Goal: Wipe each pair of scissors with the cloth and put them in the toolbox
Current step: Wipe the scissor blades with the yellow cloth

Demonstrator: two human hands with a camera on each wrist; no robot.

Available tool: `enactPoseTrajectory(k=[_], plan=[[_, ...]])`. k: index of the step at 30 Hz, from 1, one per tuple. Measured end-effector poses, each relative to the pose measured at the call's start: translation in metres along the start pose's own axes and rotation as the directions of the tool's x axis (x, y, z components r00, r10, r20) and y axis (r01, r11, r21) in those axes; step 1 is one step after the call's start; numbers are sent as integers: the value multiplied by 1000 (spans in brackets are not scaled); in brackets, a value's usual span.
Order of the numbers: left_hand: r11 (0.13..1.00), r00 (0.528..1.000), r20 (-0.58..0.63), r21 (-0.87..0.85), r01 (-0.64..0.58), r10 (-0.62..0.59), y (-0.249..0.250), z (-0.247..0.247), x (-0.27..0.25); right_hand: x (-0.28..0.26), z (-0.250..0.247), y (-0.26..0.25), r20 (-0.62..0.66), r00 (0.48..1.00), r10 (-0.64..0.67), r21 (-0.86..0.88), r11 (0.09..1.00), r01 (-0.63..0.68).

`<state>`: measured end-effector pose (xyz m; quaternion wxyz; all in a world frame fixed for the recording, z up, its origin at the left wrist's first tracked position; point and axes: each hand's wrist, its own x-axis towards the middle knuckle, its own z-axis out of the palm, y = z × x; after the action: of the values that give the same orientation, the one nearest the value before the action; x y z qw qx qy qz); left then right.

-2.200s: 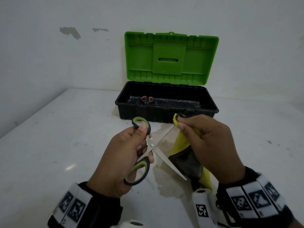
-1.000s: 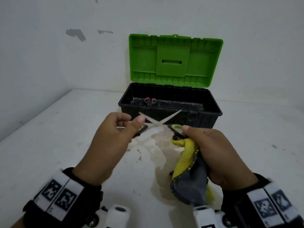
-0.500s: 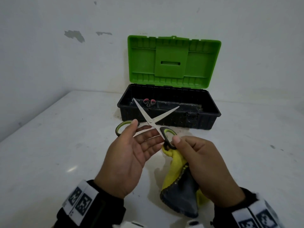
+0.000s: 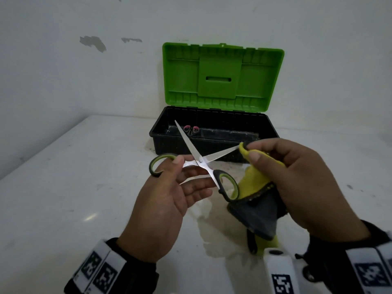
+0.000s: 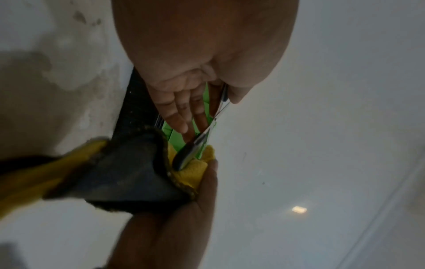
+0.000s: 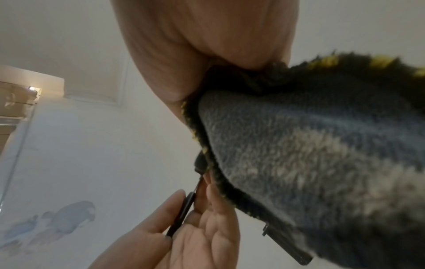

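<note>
Green-handled scissors (image 4: 200, 164) held open above the white worktop (image 4: 63, 187), blades spread toward 11 and 2 o'clock, in front of the toolbox (image 4: 212, 143). Left hand (image 4: 167, 206) at 7 o'clock of the pivot, thumb pressed on the shank beside the left handle loop, fingers (image 4: 197, 185) extended beneath the blades, pinching the scissors between thumb and fingers. Right hand (image 4: 297, 183) at 3 o'clock, thumb and forefinger pinching a fold of the yellow-and-grey cloth (image 4: 254, 200) around the tip of the right-hand blade; remainder of the cloth hanging below the palm toward the worktop. Toolbox at 12 o'clock, black base, green lid (image 4: 222, 75) raised upright against the wall. Red-handled scissors (image 4: 191, 130) lying inside the base near its left end.
</note>
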<state>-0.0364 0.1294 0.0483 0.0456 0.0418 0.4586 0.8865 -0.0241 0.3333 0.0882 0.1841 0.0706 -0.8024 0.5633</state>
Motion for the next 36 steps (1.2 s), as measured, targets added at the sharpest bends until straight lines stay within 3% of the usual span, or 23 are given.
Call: enactPoseTrajectory(k=[8, 13, 21, 31, 36], plan=[[969, 985, -45, -193, 153, -164, -1, 7, -7, -16, 32, -5, -33, 994, -108, -108, 989, 104], [954, 980, -15, -230, 191, -199, -2, 9, -10, -15, 36, -4, -59, 975, -216, -225, 954, 198], [949, 977, 73, -231, 214, -203, -3, 11, -16, -11, 47, -3, 17, 907, -422, -389, 832, 394], [926, 966, 13, -280, 251, -258, -5, 6, -14, -14, 52, 3, -7, 883, -470, -446, 791, 418], [937, 979, -25, -295, 187, -204, -6, 12, -14, -14, 53, 4, -28, 884, -466, -426, 806, 411]])
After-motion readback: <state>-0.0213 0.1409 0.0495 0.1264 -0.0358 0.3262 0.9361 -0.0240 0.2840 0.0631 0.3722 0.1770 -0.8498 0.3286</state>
